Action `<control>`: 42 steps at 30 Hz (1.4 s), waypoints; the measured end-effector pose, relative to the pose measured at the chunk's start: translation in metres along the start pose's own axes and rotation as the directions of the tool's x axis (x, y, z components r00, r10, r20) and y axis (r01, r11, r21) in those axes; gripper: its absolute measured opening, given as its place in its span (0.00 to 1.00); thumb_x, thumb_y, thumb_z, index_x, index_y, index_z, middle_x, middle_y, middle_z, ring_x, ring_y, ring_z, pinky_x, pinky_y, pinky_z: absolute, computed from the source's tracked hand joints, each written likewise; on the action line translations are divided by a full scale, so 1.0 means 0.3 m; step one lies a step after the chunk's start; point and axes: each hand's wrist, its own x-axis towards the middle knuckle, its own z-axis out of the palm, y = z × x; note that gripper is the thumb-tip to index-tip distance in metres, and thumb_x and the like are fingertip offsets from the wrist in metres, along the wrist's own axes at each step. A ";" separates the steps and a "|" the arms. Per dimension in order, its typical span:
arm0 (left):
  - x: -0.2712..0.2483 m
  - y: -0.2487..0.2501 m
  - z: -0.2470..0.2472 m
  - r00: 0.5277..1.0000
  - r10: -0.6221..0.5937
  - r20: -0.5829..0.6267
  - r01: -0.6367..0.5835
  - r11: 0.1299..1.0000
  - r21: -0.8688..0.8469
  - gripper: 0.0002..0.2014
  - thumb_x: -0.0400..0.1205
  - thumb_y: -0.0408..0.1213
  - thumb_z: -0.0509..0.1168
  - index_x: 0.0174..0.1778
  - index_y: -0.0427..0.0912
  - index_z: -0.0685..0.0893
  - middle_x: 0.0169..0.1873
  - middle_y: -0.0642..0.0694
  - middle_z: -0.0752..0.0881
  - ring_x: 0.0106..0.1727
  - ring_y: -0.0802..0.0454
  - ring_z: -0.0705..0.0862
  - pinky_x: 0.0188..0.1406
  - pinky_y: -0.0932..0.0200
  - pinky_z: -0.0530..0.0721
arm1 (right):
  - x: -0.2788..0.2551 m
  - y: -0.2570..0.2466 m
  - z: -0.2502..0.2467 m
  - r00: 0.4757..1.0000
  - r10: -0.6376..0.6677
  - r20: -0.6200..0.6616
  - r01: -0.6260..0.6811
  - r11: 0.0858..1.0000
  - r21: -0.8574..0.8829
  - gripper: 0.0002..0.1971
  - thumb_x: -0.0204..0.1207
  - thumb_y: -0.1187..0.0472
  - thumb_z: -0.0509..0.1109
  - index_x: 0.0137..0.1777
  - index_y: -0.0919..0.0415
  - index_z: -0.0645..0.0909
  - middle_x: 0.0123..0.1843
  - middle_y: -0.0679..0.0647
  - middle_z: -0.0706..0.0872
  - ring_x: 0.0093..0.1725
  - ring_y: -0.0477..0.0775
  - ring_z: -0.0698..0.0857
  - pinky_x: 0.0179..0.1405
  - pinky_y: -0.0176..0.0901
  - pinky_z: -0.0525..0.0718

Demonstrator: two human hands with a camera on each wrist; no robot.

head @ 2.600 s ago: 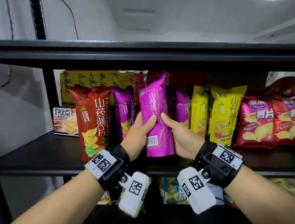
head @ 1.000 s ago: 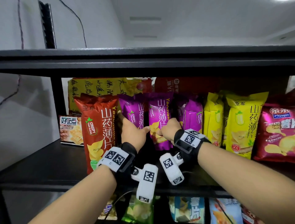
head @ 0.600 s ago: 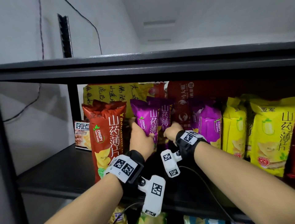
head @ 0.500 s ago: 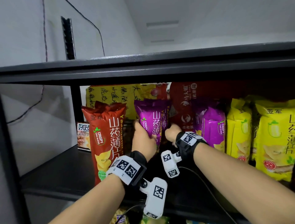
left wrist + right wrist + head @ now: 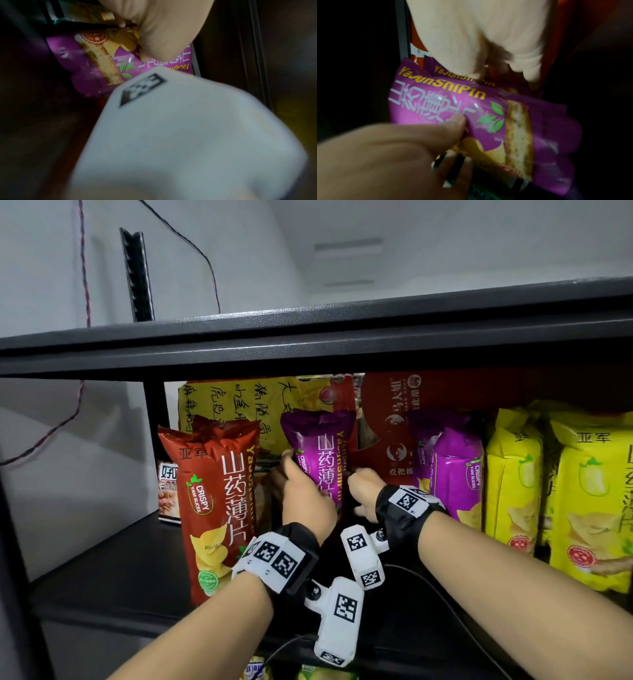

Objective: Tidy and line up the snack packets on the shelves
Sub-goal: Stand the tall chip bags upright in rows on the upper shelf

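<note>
On the black metal shelf (image 5: 113,570), the person's left hand (image 5: 305,501) grips the left edge of an upright glossy purple yam-crisp packet (image 5: 322,460), thumb on its front and fingers wrapped behind; the right hand (image 5: 364,491) is at the packet's right edge, knuckles forward, fingers tucked between it and a red carton (image 5: 394,419) behind. From the head view the packet stands between a tall red-brown crisp packet (image 5: 215,501) on its left and a second purple packet (image 5: 452,467) on its right, with two yellow crisp packets (image 5: 513,484) farther right and a small biscuit box (image 5: 168,491) at the far left near the shelf post. Whether the right fingers actually close on anything cannot be told from there. The right wrist view settles more: the left thumb (image 5: 450,125) presses the purple front beside the white lettering, and the right hand (image 5: 479,40) curls its fingertips down behind the top edge of a second, rearward purple packet. The left wrist view, largely blocked by the white wrist-camera housing (image 5: 188,135), shows only the lower purple wrapper (image 5: 96,65) with its printed crisps, pinched by the left hand (image 5: 159,27) above it
</note>
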 end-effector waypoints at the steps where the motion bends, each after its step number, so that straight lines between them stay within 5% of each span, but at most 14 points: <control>1: -0.003 0.002 0.000 1.000 0.005 -0.002 -0.005 1.000 0.006 0.43 0.78 0.21 0.65 0.84 0.47 0.51 0.68 0.36 0.77 0.63 0.38 0.83 0.65 0.39 0.83 | -0.010 -0.001 -0.014 0.999 -0.053 -0.003 0.053 0.998 -0.033 0.20 0.88 0.60 0.56 0.76 0.68 0.71 0.76 0.62 0.75 0.74 0.66 0.75 0.72 0.58 0.75; 4: -0.011 0.001 -0.005 1.000 0.020 -0.012 -0.020 0.999 0.030 0.45 0.76 0.21 0.68 0.85 0.46 0.52 0.73 0.35 0.68 0.71 0.35 0.76 0.71 0.37 0.78 | -0.045 -0.011 -0.046 0.982 -0.176 -0.069 0.168 0.980 -0.104 0.19 0.89 0.57 0.55 0.71 0.70 0.74 0.65 0.65 0.77 0.68 0.65 0.78 0.70 0.58 0.77; 6: -0.021 0.004 -0.010 0.999 0.024 -0.030 -0.022 0.998 0.055 0.47 0.77 0.24 0.70 0.86 0.45 0.50 0.75 0.34 0.65 0.75 0.33 0.71 0.75 0.36 0.73 | -0.102 -0.018 -0.063 0.959 -0.276 -0.068 0.259 0.947 -0.188 0.15 0.88 0.57 0.56 0.50 0.67 0.78 0.44 0.59 0.76 0.46 0.59 0.80 0.54 0.49 0.80; 8: -0.043 0.017 -0.013 0.997 0.036 -0.067 -0.029 0.994 0.106 0.49 0.78 0.28 0.73 0.87 0.47 0.48 0.79 0.35 0.62 0.78 0.32 0.65 0.77 0.36 0.69 | -0.170 -0.013 -0.101 0.927 -0.373 -0.040 0.353 0.905 -0.237 0.14 0.86 0.59 0.58 0.39 0.63 0.74 0.37 0.56 0.74 0.38 0.56 0.74 0.46 0.48 0.75; 11: -0.085 0.045 -0.004 0.979 0.161 -0.129 -0.146 0.983 0.114 0.48 0.77 0.31 0.75 0.86 0.46 0.51 0.82 0.39 0.58 0.82 0.39 0.58 0.79 0.40 0.61 | -0.302 -0.019 -0.177 0.880 -0.468 0.086 0.475 0.855 -0.207 0.10 0.84 0.67 0.59 0.45 0.68 0.79 0.41 0.60 0.78 0.44 0.58 0.77 0.48 0.55 0.83; 13: -0.108 0.067 0.012 0.960 0.247 -0.130 -0.242 0.969 0.053 0.46 0.76 0.28 0.75 0.86 0.44 0.54 0.82 0.40 0.58 0.82 0.42 0.57 0.80 0.49 0.56 | -0.395 -0.027 -0.239 0.827 -0.556 0.091 0.560 0.827 -0.040 0.13 0.83 0.73 0.56 0.55 0.72 0.83 0.43 0.60 0.83 0.43 0.56 0.81 0.33 0.47 0.89; 15: -0.121 0.091 0.037 0.953 0.290 -0.086 -0.294 0.955 -0.028 0.43 0.77 0.26 0.73 0.85 0.43 0.57 0.81 0.41 0.59 0.82 0.46 0.57 0.78 0.59 0.52 | -0.472 -0.036 -0.320 0.639 -0.755 -0.148 0.746 0.655 -0.122 0.16 0.73 0.76 0.57 0.45 0.62 0.86 0.39 0.54 0.86 0.39 0.52 0.84 0.24 0.40 0.84; 17: -0.126 0.120 0.072 0.949 0.313 -0.019 -0.314 0.946 -0.077 0.41 0.76 0.26 0.73 0.83 0.41 0.60 0.79 0.42 0.62 0.82 0.47 0.58 0.77 0.64 0.52 | -0.510 -0.040 -0.405 0.429 -0.860 -0.278 0.800 0.504 -0.326 0.19 0.65 0.77 0.57 0.40 0.56 0.85 0.38 0.49 0.87 0.39 0.47 0.85 0.35 0.40 0.84; 19: -0.129 0.147 0.119 0.948 0.310 0.078 -0.301 0.948 -0.103 0.41 0.74 0.29 0.76 0.81 0.40 0.64 0.77 0.41 0.66 0.80 0.46 0.62 0.75 0.65 0.56 | -0.510 -0.035 -0.475 0.387 -0.857 -0.340 0.785 0.499 -0.366 0.20 0.67 0.79 0.57 0.45 0.57 0.84 0.41 0.50 0.87 0.43 0.47 0.85 0.43 0.49 0.84; 24: -0.149 0.214 0.248 0.896 0.268 0.355 -0.221 0.961 -0.168 0.49 0.63 0.42 0.87 0.77 0.38 0.67 0.72 0.39 0.74 0.75 0.43 0.72 0.79 0.53 0.68 | -0.455 0.038 -0.555 0.574 -0.767 -0.285 0.567 0.624 -0.538 0.22 0.77 0.75 0.57 0.67 0.61 0.82 0.63 0.54 0.86 0.59 0.53 0.85 0.58 0.61 0.86; 28: -0.167 0.243 0.312 0.884 0.258 0.390 -0.139 0.941 -0.309 0.41 0.61 0.36 0.88 0.62 0.39 0.69 0.60 0.38 0.85 0.62 0.40 0.85 0.64 0.41 0.83 | -0.426 0.069 -0.534 0.716 -0.660 -0.226 0.550 0.734 -0.398 0.23 0.80 0.79 0.54 0.71 0.66 0.77 0.67 0.59 0.82 0.64 0.55 0.82 0.51 0.35 0.84; 32: -0.150 0.238 0.311 0.927 0.255 0.275 -0.188 0.951 -0.247 0.36 0.65 0.35 0.86 0.58 0.38 0.67 0.52 0.41 0.85 0.53 0.40 0.87 0.53 0.48 0.86 | -0.437 0.054 -0.527 0.750 -0.629 -0.204 0.542 0.761 -0.356 0.21 0.82 0.78 0.56 0.71 0.67 0.78 0.66 0.60 0.83 0.65 0.55 0.82 0.53 0.30 0.81; 36: -0.105 0.205 0.221 0.941 0.233 0.246 -0.140 0.929 -0.343 0.35 0.65 0.28 0.84 0.61 0.40 0.70 0.51 0.43 0.88 0.48 0.47 0.90 0.49 0.49 0.90 | -0.471 0.024 -0.533 0.741 -0.636 -0.217 0.573 0.767 -0.290 0.19 0.82 0.64 0.68 0.72 0.62 0.77 0.66 0.56 0.83 0.63 0.51 0.82 0.64 0.46 0.80; 42: -0.082 0.162 0.022 0.760 0.389 0.520 0.035 0.775 -0.631 0.36 0.64 0.21 0.80 0.67 0.43 0.76 0.54 0.44 0.92 0.56 0.46 0.91 0.54 0.55 0.89 | -0.521 -0.008 -0.451 0.817 -0.576 0.028 0.573 0.817 0.068 0.26 0.66 0.43 0.75 0.63 0.50 0.79 0.55 0.42 0.91 0.54 0.36 0.88 0.50 0.36 0.85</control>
